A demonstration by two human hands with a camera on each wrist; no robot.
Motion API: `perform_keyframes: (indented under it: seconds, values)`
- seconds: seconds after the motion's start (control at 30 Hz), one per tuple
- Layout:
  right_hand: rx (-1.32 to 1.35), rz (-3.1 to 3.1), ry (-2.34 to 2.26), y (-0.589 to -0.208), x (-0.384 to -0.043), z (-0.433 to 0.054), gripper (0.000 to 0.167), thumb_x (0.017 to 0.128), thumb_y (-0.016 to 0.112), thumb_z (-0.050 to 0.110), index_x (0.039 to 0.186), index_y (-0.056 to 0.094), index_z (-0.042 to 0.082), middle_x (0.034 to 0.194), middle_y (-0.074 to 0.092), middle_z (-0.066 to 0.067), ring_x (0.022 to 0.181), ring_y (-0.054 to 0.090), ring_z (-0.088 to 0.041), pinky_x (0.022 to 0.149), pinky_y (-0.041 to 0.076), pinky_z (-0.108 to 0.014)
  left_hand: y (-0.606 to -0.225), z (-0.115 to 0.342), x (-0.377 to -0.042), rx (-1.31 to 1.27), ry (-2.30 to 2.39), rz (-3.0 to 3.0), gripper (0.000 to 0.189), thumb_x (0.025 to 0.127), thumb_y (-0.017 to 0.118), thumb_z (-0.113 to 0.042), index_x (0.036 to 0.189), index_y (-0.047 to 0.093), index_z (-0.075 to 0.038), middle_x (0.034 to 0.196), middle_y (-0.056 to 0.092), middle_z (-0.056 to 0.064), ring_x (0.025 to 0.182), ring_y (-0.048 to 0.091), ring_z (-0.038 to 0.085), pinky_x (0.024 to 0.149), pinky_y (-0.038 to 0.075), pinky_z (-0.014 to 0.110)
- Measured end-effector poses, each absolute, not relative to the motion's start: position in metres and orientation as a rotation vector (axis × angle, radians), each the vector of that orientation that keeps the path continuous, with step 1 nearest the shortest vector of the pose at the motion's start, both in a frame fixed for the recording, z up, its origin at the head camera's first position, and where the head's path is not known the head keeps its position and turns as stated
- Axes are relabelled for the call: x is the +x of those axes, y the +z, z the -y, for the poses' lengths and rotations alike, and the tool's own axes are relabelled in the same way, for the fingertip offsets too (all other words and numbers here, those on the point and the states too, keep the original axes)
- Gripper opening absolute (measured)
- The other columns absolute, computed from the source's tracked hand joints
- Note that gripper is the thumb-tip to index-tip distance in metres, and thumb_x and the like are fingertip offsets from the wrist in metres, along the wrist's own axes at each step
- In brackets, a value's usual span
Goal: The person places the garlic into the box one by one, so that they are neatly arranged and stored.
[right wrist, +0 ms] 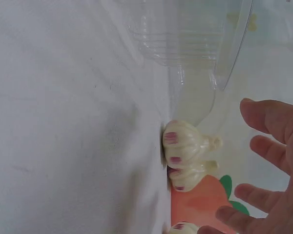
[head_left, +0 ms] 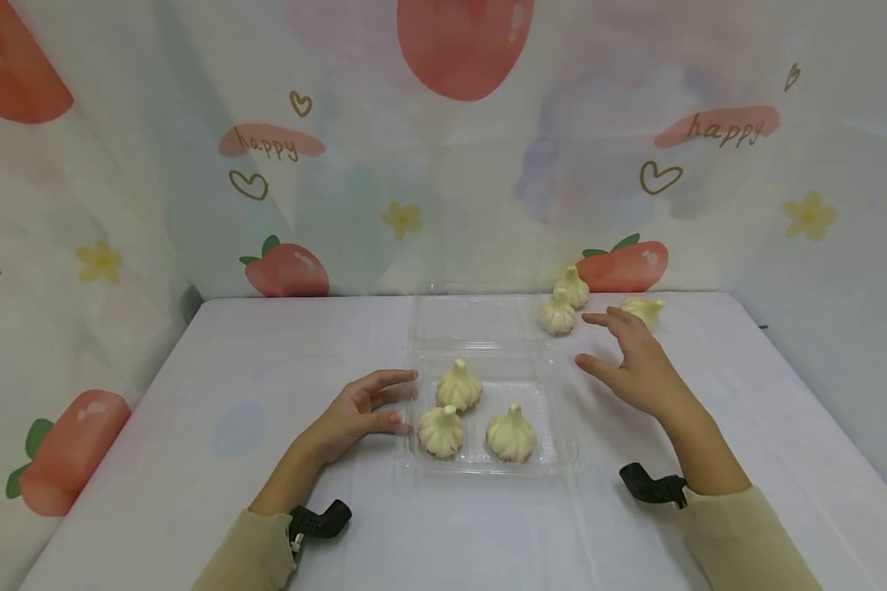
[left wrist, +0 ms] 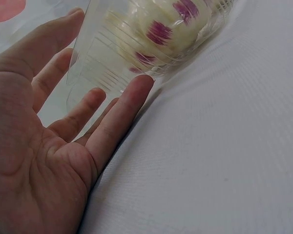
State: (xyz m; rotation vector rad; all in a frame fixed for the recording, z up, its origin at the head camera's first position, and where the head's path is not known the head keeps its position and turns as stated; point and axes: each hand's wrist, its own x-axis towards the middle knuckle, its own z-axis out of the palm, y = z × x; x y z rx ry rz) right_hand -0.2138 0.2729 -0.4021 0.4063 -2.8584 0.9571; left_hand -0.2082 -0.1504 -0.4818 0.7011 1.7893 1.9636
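Observation:
A clear plastic clamshell container (head_left: 554, 427) lies with its lid folded back. Its tray holds a garlic bulb (head_left: 458, 386) at the upper left, another garlic bulb (head_left: 440, 432) at the lower left and a third garlic bulb (head_left: 512, 433) at the right. My left hand (head_left: 362, 414) rests against the tray's left side, fingers spread and loosely bent; the left wrist view has its fingertips at the plastic wall. Above the table, to the tray's right, my right hand (head_left: 636, 365) holds nothing, with thumb and fingers parted. Closest to its fingertips is a standing garlic bulb (head_left: 558, 313).
Behind that bulb stands another garlic bulb (head_left: 572, 286), near the table's back edge. One more garlic bulb (head_left: 643, 310) lies on its side beyond my right hand, partly hidden. The lid (head_left: 476, 322) reaches toward the printed backdrop (head_left: 443, 180). White cloth covers the table (head_left: 303, 345).

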Motion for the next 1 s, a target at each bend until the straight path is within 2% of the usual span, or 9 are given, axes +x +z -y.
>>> perform_keyframes:
  seconds: [0.17,0.5,0.77,0.9,1.0]
  values:
    - [0.404,2.92,0.974,-0.406,-0.219,-0.273,0.066,0.093,0.07,0.032,0.148,0.042,0.008,0.159,0.018,-0.031,0.147,0.016,-0.05,0.107,0.026,-0.076,-0.482,0.153,-0.207,0.695,1.972,-1.793,0.062,0.09,0.07,-0.003,0.146,0.044,-0.001,0.158,0.032,0.022,0.142,0.036,0.038,0.091,0.058,0.045]
    - [0.405,2.943,0.934,-0.412,-0.226,-0.271,0.07,0.091,0.073,0.032,0.148,0.041,0.007,0.159,0.013,-0.034,0.145,0.015,-0.054,0.105,0.025,-0.078,-0.486,0.157,-0.206,0.689,1.978,-1.801,0.062,0.09,0.069,0.0,0.147,0.043,-0.001,0.158,0.034,0.019,0.143,0.036,0.04,0.091,0.058,0.045]
    - [0.247,3.079,0.815,-0.415,-0.254,-0.284,0.086,0.091,0.071,0.041,0.157,0.024,0.013,0.16,-0.009,-0.034,0.137,0.013,-0.069,0.101,0.024,-0.082,-0.485,0.153,-0.214,0.697,1.96,-1.792,0.061,0.091,0.069,-0.001,0.147,0.045,-0.005,0.157,0.037,0.014,0.143,0.037,0.035,0.092,0.057,0.047]
    - [0.258,3.129,0.786,-0.428,-0.269,-0.288,0.087,0.091,0.071,0.038,0.157,0.024,0.008,0.157,0.0,-0.04,0.14,0.011,-0.065,0.105,0.021,-0.08,-0.485,0.154,-0.214,0.701,1.96,-1.793,0.061,0.091,0.069,-0.001,0.147,0.044,-0.004,0.158,0.035,0.018,0.143,0.037,0.036,0.092,0.058,0.046]
    - [0.237,3.139,0.75,-0.432,-0.271,-0.289,0.081,0.091,0.069,0.036,0.154,0.03,0.004,0.154,0.014,-0.042,0.14,0.018,-0.06,0.107,0.023,-0.076,-0.486,0.154,-0.212,0.708,1.959,-1.789,0.062,0.091,0.069,-0.002,0.147,0.043,-0.002,0.158,0.033,0.02,0.143,0.037,0.036,0.092,0.058,0.046]
